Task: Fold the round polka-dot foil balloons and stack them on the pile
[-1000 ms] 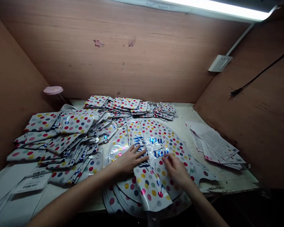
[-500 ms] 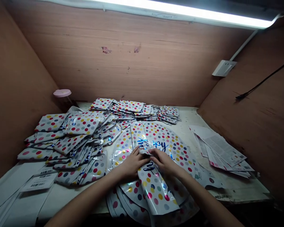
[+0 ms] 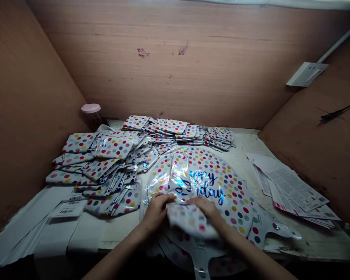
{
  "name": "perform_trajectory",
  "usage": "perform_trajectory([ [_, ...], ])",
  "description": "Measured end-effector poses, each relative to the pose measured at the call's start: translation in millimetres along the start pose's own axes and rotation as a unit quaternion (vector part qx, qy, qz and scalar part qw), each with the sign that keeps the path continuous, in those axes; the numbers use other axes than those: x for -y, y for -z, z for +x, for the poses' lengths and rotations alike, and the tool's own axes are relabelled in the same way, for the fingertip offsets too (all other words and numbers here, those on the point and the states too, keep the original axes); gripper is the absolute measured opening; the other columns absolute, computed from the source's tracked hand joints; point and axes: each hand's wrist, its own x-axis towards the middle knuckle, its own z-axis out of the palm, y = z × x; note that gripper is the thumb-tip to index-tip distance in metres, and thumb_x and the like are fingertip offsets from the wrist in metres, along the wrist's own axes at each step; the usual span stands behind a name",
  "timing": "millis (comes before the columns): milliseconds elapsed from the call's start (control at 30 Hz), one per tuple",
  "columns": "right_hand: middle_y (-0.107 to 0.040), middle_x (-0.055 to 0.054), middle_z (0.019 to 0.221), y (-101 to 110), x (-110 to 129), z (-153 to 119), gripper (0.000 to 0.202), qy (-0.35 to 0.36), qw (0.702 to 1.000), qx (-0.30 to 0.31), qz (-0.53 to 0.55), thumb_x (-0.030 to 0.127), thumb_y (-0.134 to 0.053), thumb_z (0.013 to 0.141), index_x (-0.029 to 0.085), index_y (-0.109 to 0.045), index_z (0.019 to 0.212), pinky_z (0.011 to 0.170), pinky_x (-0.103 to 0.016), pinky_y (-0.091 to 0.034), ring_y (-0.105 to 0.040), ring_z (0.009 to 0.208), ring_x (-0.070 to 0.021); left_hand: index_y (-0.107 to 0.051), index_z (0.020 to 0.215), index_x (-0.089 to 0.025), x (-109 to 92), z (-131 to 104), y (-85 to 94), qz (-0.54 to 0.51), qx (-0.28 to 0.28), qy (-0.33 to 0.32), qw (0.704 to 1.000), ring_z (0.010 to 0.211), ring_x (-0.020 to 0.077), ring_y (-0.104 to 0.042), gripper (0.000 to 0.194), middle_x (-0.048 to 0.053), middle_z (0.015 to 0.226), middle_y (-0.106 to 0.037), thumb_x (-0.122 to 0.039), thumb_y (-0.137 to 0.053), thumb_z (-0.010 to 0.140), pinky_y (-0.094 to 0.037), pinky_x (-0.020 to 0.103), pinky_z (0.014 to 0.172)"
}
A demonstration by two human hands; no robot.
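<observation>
A polka-dotted foil balloon (image 3: 179,165), folded into a long strip, lies over flat foil balloons (image 3: 230,186) with blue "Happy Birthday" lettering. Its near part (image 3: 192,221) is lifted and blurred by motion between my hands. My left hand (image 3: 156,210) grips the strip's left edge, thumb and fingers closed on it. On the other edge, my right hand (image 3: 208,212) has its fingers closed around the foil. Part of both hands' fingertips is hidden by the raised foil. A pale balloon neck (image 3: 201,262) sticks out toward me below.
Folded dotted balloons are heaped at left (image 3: 107,167) and stacked along the back (image 3: 175,130). Printed cards (image 3: 294,190) lie at right, labels (image 3: 68,208) and white sheets at left. A pink-lidded cup (image 3: 91,109) stands in the back left corner. Wooden walls (image 3: 169,77) enclose the table.
The strip's near end has come up off the stack and is being bent over. Both hands have moved toward me, the left turning its thumb side inward. The view has shifted slightly.
</observation>
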Motion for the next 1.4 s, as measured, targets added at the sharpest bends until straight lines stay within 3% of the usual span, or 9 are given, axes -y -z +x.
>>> perform_trajectory([
  [133,-0.062,-0.005,0.069,-6.8,9.1,33.5,0.037,-0.224,0.965,-0.127,0.038,0.044,-0.031,0.095,0.023,-0.053,0.073,0.062,-0.032,-0.046,-0.059,0.064,-0.021,-0.053,0.12,-0.019,-9.0,21.5,-4.5,0.007,-0.052,0.164,0.985,0.073,0.0188,-0.065,0.033,0.003,0.08,-0.069,-0.033,-0.043,0.092,-0.048,0.027,0.064],
  [367,-0.067,-0.008,0.082,-14.9,21.9,62.1,0.03,-0.357,0.918,-0.099,-0.143,0.03,-0.039,0.094,0.017,-0.042,0.12,0.063,-0.031,-0.046,-0.064,0.074,-0.0241,-0.022,0.146,-0.011,-26.3,49.6,-18.6,0.226,-0.034,0.297,0.927,0.078,0.0258,-0.067,0.057,0.011,0.081,-0.069,-0.032,-0.04,0.095,-0.044,0.029,0.062],
  [500,-0.058,-0.018,0.123,-18.3,21.0,77.4,0.036,-0.258,0.91,-0.059,-0.319,0.019,-0.033,0.094,0.016,-0.047,0.128,0.082,-0.039,-0.047,-0.06,0.102,-0.028,-0.024,0.146,-0.012,-29.4,52.5,-24.7,0.281,-0.029,0.303,0.91,0.081,0.0255,-0.067,0.057,0.009,0.079,-0.07,-0.032,-0.041,0.096,-0.045,0.03,0.068],
  [600,-0.034,-0.01,0.15,-18.3,6.0,107.7,0.042,-0.102,0.938,0.016,-0.33,0.033,-0.031,0.098,0.023,-0.044,0.137,0.107,-0.044,-0.03,-0.032,0.136,-0.0287,-0.03,0.144,-0.013,-29.4,52.3,-26.9,0.307,-0.03,0.287,0.907,0.084,0.026,-0.067,0.053,0.011,0.082,-0.07,-0.032,-0.041,0.096,-0.045,0.031,0.071],
  [767,-0.011,-0.005,0.158,-0.7,-21.1,146.6,0.058,-0.167,0.935,0.042,-0.311,0.048,-0.028,0.098,0.022,-0.023,0.149,0.115,-0.05,-0.009,-0.003,0.144,-0.0291,-0.041,0.137,-0.02,-31.0,52.6,-25.8,0.314,-0.016,0.27,0.91,0.079,0.0245,-0.067,0.042,0.008,0.079,-0.07,-0.03,-0.039,0.097,-0.046,0.031,0.071],
  [900,-0.025,-0.01,0.154,13.1,-5.6,102.1,0.053,-0.045,0.948,-0.026,-0.315,0.041,-0.036,0.095,0.014,-0.041,0.141,0.115,-0.048,-0.016,-0.015,0.143,-0.0291,-0.05,0.13,-0.025,-31.5,53.1,-23.9,0.297,-0.013,0.269,0.916,0.079,0.0232,-0.066,0.036,0.007,0.08,-0.07,-0.03,-0.036,0.097,-0.045,0.032,0.076],
  [1000,-0.044,-0.011,0.144,4.3,7.9,49.5,0.049,0.104,0.948,0.055,-0.296,0.036,-0.05,0.087,0.013,-0.055,0.129,0.11,-0.04,-0.034,-0.039,0.133,-0.0273,-0.055,0.125,-0.026,-32.8,53.3,-25.8,0.269,0.0,0.263,0.927,0.08,0.0224,-0.065,0.034,0.007,0.083,-0.07,-0.028,-0.036,0.097,-0.044,0.033,0.079],
  [1200,-0.05,-0.024,0.135,-26.1,8.3,16.1,0.047,0.123,0.902,0.015,-0.414,0.001,-0.042,0.082,-0.003,-0.053,0.127,0.105,-0.045,-0.044,-0.043,0.13,-0.032,-0.056,0.128,-0.024,-37.5,40.4,-15.9,0.307,-0.018,0.124,0.943,0.117,0.0301,-0.052,0.038,0.014,0.133,-0.051,-0.029,-0.038,0.095,-0.038,0.045,0.098],
  [1400,-0.032,-0.02,0.148,-13.1,37.3,-37.8,0.056,0.149,0.949,0.058,-0.271,0.006,-0.045,0.075,0.0,-0.049,0.13,0.107,-0.048,-0.04,-0.016,0.141,-0.0327,-0.02,0.149,-0.024,-21.7,-4.3,30.1,0.206,0.263,-0.185,0.924,0.141,0.0323,-0.019,0.095,0.01,0.155,-0.022,-0.069,-0.056,0.074,-0.005,0.055,0.114],
])
